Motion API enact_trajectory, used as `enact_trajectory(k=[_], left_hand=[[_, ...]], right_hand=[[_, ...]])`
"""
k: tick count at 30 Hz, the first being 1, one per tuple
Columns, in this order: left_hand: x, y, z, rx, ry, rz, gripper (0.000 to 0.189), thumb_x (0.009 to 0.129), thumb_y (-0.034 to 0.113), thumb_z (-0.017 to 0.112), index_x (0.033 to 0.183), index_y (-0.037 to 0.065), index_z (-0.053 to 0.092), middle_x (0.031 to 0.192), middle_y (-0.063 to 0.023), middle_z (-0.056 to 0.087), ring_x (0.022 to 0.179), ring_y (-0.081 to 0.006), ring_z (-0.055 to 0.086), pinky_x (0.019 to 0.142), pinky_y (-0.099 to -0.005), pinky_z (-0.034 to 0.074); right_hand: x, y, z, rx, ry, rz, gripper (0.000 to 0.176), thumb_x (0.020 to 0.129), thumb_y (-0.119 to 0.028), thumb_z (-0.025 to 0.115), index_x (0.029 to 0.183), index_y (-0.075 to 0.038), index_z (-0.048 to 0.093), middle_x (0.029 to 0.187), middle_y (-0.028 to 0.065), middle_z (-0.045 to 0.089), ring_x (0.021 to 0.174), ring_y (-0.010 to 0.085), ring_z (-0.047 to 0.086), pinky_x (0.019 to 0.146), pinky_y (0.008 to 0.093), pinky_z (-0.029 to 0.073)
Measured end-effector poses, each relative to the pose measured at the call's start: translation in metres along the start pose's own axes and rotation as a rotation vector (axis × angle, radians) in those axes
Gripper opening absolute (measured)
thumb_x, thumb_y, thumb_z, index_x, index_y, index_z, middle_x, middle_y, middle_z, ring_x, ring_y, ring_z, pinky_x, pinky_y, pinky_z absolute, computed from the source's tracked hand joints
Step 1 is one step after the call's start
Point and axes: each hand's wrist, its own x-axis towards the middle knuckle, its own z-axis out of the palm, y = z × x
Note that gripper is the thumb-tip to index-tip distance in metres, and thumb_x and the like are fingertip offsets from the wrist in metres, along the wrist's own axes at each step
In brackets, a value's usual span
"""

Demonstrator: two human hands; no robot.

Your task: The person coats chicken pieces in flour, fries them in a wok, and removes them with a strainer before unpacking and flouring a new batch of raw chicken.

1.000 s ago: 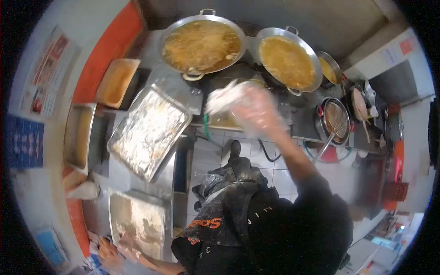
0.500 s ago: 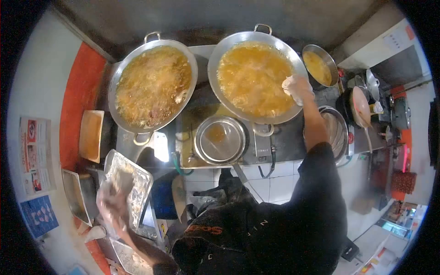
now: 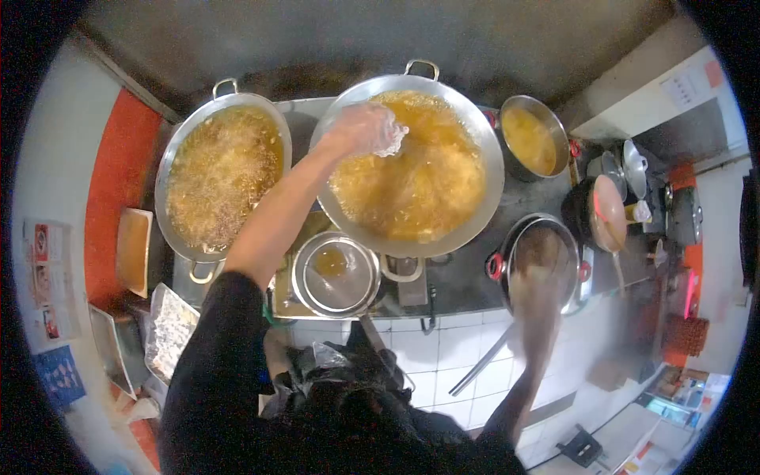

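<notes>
Head view: big wok [image 3: 495, 186] of bubbling oil sits centre-far on the stove, between a second wok [image 3: 165, 186] on the left and a small pot [image 3: 560, 131] on the right.
Left hand: my view has the gloved left hand [image 3: 366, 131] over the wok's far-left part, fingers curled down on something pale; coated piece or bare glove, I cannot tell.
Left arm: stretched far, wrist tipped down.
Doing it well: I'd keep low over the oil and move gently, to spare splashes.
Right hand: right hand [image 3: 538, 305] blurred near the red-handled pot [image 3: 516, 237]; grip I cannot tell.
</notes>
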Motion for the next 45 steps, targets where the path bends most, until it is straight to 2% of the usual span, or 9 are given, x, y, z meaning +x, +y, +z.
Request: enact_trajectory(k=[6, 14, 23, 29, 35, 39, 41, 42, 45], left_hand=[[0.093, -0.009, 0.061, 0.236, -0.105, -0.008, 0.038, 0.084, 0.041, 0.06, 0.091, 0.005, 0.07, 0.091, -0.0157, 0.071, 0.083, -0.0325, 0.068, 0.074, -0.0436, 0.055], [0.001, -0.027, -0.065, 0.295, 0.287, 0.105, 0.038, 0.079, 0.038, 0.067, 0.097, 0.004, 0.069, 0.094, -0.0182, 0.07, 0.088, -0.0353, 0.067, 0.077, -0.0441, 0.055], [-0.444, -0.019, -0.17, 0.001, 0.575, -0.318, 0.039, 0.083, 0.038, 0.07, 0.107, 0.008, 0.069, 0.095, -0.0161, 0.069, 0.087, -0.0312, 0.066, 0.077, -0.0404, 0.053], [-0.742, 0.052, -0.032, -0.198, 0.976, -1.211, 0.036, 0.084, 0.038, 0.071, 0.102, 0.006, 0.069, 0.091, -0.0162, 0.069, 0.085, -0.0306, 0.066, 0.072, -0.0403, 0.051], [-1.01, 0.107, 0.111, -0.415, 1.147, -1.961, 0.024, 0.083, 0.022, 0.068, 0.091, 0.0, 0.067, 0.089, -0.0196, 0.069, 0.082, -0.0329, 0.066, 0.075, -0.0414, 0.051], [-1.117, 0.098, 0.165, -0.311, 0.718, -2.014, 0.021, 0.077, 0.012, 0.066, 0.092, -0.002, 0.065, 0.09, -0.0206, 0.069, 0.085, -0.0341, 0.067, 0.073, -0.042, 0.053], [-1.127, 0.087, 0.173, -0.231, 0.399, -1.97, 0.021, 0.076, 0.009, 0.065, 0.094, 0.0, 0.064, 0.092, -0.0191, 0.069, 0.084, -0.0325, 0.068, 0.071, -0.0409, 0.053], [-1.125, 0.079, 0.174, -0.225, 0.146, -1.849, 0.021, 0.076, 0.008, 0.063, 0.096, 0.001, 0.064, 0.095, -0.0187, 0.068, 0.088, -0.0335, 0.067, 0.073, -0.0413, 0.053], [-1.129, 0.072, 0.203, -0.134, 0.043, -1.702, 0.021, 0.074, 0.008, 0.063, 0.094, 0.003, 0.067, 0.094, -0.019, 0.069, 0.086, -0.0346, 0.068, 0.072, -0.042, 0.054]], right_hand=[[-0.084, 0.085, -0.005, 0.573, 0.193, 0.156, 0.046, 0.086, -0.018, 0.071, 0.123, 0.005, 0.057, 0.122, 0.0175, 0.06, 0.106, 0.0223, 0.06, 0.094, 0.0321, 0.046], [-0.082, 0.03, -0.01, 0.184, 0.07, 0.003, 0.053, 0.085, -0.033, 0.066, 0.124, 0.001, 0.059, 0.11, 0.0172, 0.061, 0.104, 0.027, 0.058, 0.093, 0.0375, 0.045], [-0.143, -0.121, 0.082, 0.182, -0.448, -0.659, 0.043, 0.083, -0.017, 0.069, 0.121, 0.0, 0.06, 0.111, 0.0148, 0.063, 0.103, 0.0258, 0.06, 0.093, 0.0378, 0.045], [-0.313, -0.186, 0.176, 0.207, -1.189, -1.093, 0.048, 0.075, -0.002, 0.074, 0.121, 0.001, 0.061, 0.111, 0.0156, 0.064, 0.102, 0.029, 0.061, 0.092, 0.0385, 0.046], [-0.568, -0.19, 0.303, -0.091, -1.647, -2.049, 0.055, 0.079, -0.02, 0.073, 0.129, -0.006, 0.055, 0.121, 0.0151, 0.061, 0.107, 0.0328, 0.06, 0.093, 0.0422, 0.047], [-0.709, -0.131, 0.4, -0.268, -1.541, -2.324, 0.048, 0.086, -0.025, 0.063, 0.13, -0.009, 0.054, 0.125, 0.0174, 0.059, 0.114, 0.0359, 0.056, 0.096, 0.0427, 0.046], [-0.758, -0.103, 0.445, -0.502, -2.083, -1.42, 0.045, 0.084, -0.021, 0.062, 0.127, -0.006, 0.056, 0.122, 0.0197, 0.061, 0.114, 0.0368, 0.057, 0.098, 0.0427, 0.044], [-0.778, -0.097, 0.435, -0.513, -2.081, -1.419, 0.045, 0.084, -0.021, 0.062, 0.127, -0.006, 0.056, 0.122, 0.0197, 0.061, 0.114, 0.0368, 0.057, 0.098, 0.0427, 0.044], [-0.821, -0.079, 0.411, -0.854, -1.518, -2.196, 0.048, 0.082, -0.035, 0.064, 0.116, -0.001, 0.06, 0.111, 0.0238, 0.065, 0.107, 0.0368, 0.062, 0.092, 0.0452, 0.048]])
